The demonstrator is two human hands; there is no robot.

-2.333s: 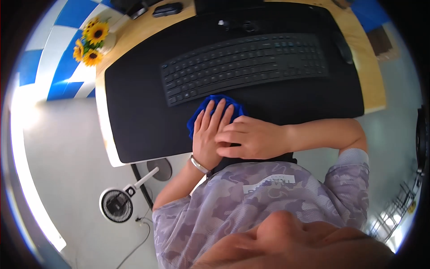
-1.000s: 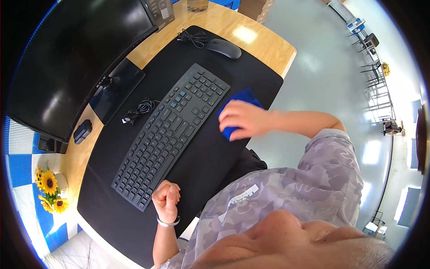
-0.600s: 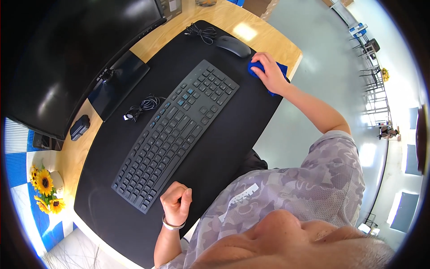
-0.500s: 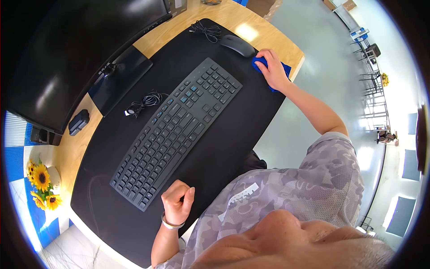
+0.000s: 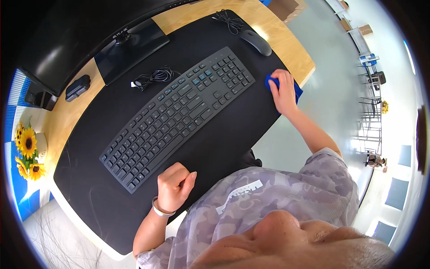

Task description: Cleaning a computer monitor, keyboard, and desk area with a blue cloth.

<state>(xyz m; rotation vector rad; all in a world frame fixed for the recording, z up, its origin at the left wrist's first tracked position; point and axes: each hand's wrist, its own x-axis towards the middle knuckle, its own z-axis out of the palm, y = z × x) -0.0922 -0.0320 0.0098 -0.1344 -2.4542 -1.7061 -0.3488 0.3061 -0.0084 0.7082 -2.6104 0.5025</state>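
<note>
Flowers in a pot, 9 o'clock. Monitor at 10 o'clock, small black case on the desk below it, monitor base between 10 and 11. Coiled cable just beside the base, on the black pad.

Left hand at 7 o'clock: loose fist, thumb against curled fingers, nothing visible in it; sits by the keyboard's near edge, bracelet on the wrist. Keyboard in the middle, slanting from 8 toward 1. Second cable at 12, mouse at 1.

Right hand at 2 o'clock: thumb and fingers closed around a bunched blue cloth, at the pad's right edge, apart from the mouse. Part of the cloth is under the hand, so contact with the pad is hard to confirm.

Step in hand looks like wiping the pad, right-hand side. Next stroke calls for light downward pressure, a firm hold on the bunch, and clearance from mouse and keyboard.
</note>
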